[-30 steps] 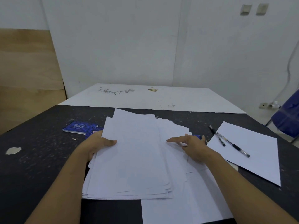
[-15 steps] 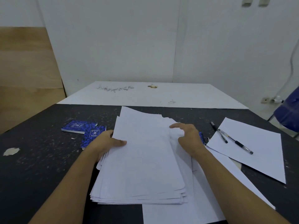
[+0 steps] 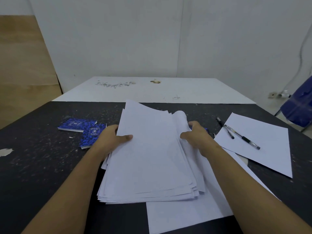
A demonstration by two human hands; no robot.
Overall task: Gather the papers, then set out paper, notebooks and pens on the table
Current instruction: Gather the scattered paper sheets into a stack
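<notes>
A thick stack of white papers lies in the middle of the black table. My left hand grips its left edge, thumb on top. My right hand grips the right edge, where the sheets curl upward. Two blue spiral notebooks lie to the left of the stack. A bit of another blue notebook shows behind my right hand. Two black pens rest on a single sheet at the right. Another loose sheet lies under the stack near me.
A large white board lies beyond the table against the white wall. A wooden panel leans at the left. A blue chair stands at the far right. A white chip marks the table's left side.
Both hands have drawn the spread sheets together into one stack. My right hand moved from lying flat on the papers to gripping their right edge, and the stack shifted right, uncovering the second notebook.
</notes>
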